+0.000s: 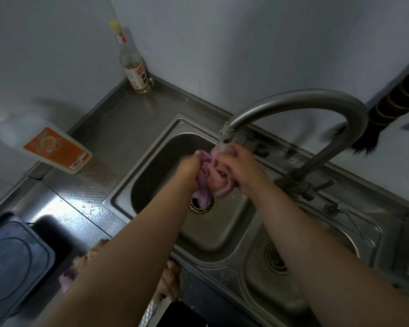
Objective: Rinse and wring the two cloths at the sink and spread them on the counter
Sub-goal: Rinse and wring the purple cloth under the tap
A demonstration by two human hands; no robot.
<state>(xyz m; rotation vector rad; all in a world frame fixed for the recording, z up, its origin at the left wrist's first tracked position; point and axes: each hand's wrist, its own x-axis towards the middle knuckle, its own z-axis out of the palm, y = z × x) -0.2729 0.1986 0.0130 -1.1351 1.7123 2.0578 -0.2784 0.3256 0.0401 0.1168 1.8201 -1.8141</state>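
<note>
Two hands grip one bunched pink cloth (210, 175) over the far basin of the sink (151, 147), right under the tap (227, 133), where water seems to run onto the top of the bundle. The left hand (189, 166) curls round the cloth's left side; the right hand (239, 168) curls round its right side, fingers buried in the folds. The hands sit close together, nearly touching, so the cloth lies between them with no clear long axis: it is a wad, with one tail hanging down toward the drain (200, 206).

That is the relation the next move depends on. Wringing likely calls for the wad to be drawn out lengthwise between the hands, left to right, so the fists can twist in opposite directions. Neither hand is nearer; both hold it already.

The second cloth (66, 277) seems to lie on the near counter (85, 192), mostly hidden under the left forearm, well apart from the sink. Judging by this, the task is in its first half: one cloth being rinsed, none spread out yet.
</note>
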